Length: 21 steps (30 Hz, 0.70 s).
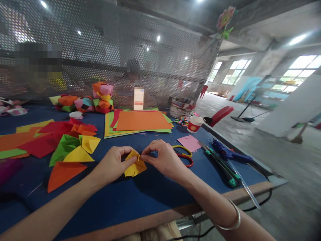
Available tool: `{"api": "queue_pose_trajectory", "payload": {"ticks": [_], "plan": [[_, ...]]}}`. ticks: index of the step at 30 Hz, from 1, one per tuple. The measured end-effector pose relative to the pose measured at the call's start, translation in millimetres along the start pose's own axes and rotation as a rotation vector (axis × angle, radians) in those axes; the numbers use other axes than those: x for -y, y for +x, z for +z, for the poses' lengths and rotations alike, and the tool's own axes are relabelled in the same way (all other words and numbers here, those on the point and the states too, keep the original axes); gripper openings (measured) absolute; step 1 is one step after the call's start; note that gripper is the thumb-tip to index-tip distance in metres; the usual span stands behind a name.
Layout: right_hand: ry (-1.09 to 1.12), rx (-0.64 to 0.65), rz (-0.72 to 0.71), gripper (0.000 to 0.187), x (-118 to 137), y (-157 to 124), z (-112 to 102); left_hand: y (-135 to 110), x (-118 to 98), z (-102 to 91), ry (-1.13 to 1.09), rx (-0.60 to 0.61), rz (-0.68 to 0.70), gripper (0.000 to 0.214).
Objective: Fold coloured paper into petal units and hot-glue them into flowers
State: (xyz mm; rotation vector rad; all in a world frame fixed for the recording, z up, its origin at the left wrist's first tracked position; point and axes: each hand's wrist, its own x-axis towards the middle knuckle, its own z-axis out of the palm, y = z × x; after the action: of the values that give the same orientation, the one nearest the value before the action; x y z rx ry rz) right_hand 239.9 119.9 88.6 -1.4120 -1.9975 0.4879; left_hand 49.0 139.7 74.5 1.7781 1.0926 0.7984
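From the head camera, the only view, my left hand (pixel 115 164) is clamped on the small folded yellow paper (pixel 134 170), thumb across its near face and fingers behind. My right hand (pixel 162 157) has thumb and forefinger drawn together at the paper's upper right edge; the fingertips overlap the fold, so I cannot tell whether a flap is pinched between them. The paper sits between my two hands, just above the blue tabletop (pixel 155 197).

To shape it well, I judge the left thumb should stay flat near the middle as an anchor, while the right fingertips line up the edge and run along the crease in short, light presses; squeezing harder could crush the pocket.

One corner points away from me, between my hands; another points right and slightly toward me. It looks about as broad as long, so I would name no clear long axis.

Left of my grip lie a green folded piece (pixel 65 147) and an orange folded piece (pixel 64 174). Beyond it is the paper stack (pixel 140 120). Just right of my right hand are the scissors (pixel 190 156); farther right lies the glue gun (pixel 229 153).
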Motion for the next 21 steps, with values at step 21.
{"api": "queue_pose_trajectory", "payload": {"ticks": [21], "plan": [[-0.142,-0.040,-0.073,0.012,1.8,-7.5,8.6,0.8,1.6,0.5,0.118,-0.037,0.051,0.018]]}}
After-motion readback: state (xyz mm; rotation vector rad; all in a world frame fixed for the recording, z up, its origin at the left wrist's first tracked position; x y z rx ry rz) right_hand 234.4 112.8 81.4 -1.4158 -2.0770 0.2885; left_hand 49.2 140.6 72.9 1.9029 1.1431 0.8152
